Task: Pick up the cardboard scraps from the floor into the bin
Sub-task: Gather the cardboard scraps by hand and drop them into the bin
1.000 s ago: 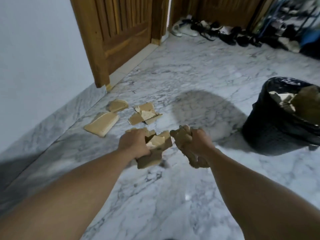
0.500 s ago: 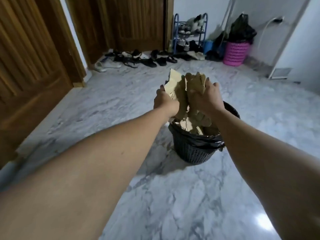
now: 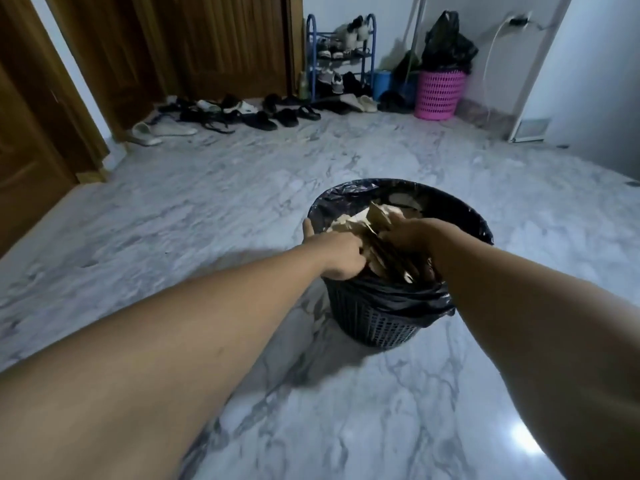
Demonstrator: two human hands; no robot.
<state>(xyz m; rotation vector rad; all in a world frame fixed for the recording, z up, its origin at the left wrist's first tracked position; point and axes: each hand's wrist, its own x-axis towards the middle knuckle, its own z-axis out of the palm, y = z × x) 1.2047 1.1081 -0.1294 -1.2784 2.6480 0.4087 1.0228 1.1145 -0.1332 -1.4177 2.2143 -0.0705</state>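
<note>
A home entryway: shoe rack (image 3: 341, 57), shoes (image 3: 263, 114) lining wooden doors (image 3: 221, 46), marble floor (image 3: 207, 209)

1. A grey-veined marble floor (image 3: 207, 209) is spreading across the room, catching a bright glare (image 3: 523, 441) at lower right.
2. Brown wooden doors (image 3: 221, 46) are standing at left and behind.
3. A blue shoe rack (image 3: 341, 56) is standing against the white wall (image 3: 588, 81), with shoes (image 3: 263, 116) lying beside it.
4. A pink basket (image 3: 439, 95) is holding a black bag (image 3: 446, 46).

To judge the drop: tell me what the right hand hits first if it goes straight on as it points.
The right hand points forward and down into the bin, so it would likely meet the cardboard scraps piled inside first; it seems to grip some of them, though depth is unclear.
</note>
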